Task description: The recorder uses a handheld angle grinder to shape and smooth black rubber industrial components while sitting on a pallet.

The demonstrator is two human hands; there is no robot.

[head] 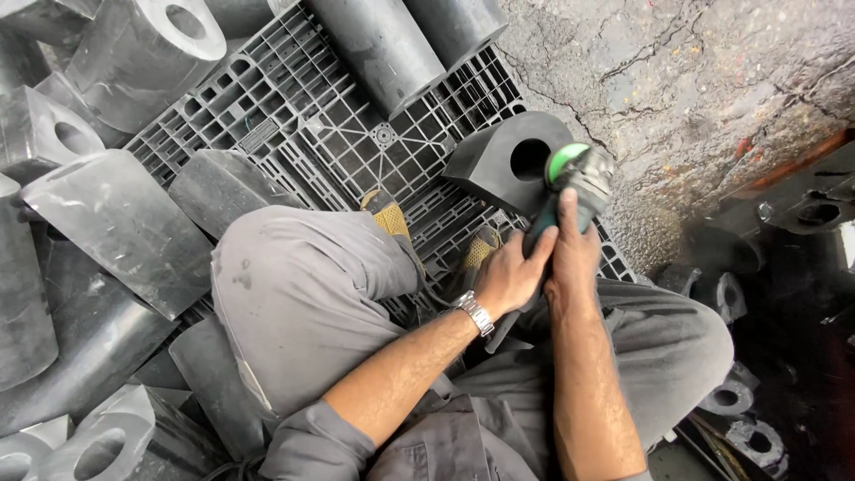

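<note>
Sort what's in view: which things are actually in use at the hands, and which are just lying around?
In use:
- angle grinder, green disc at its head
- left hand and right hand, both gripping the grinder
- black rubber block with a round hole, at the disc

Lying about:
- grey blocks piled at left
- black plastic pallet
- cracked floor
</note>
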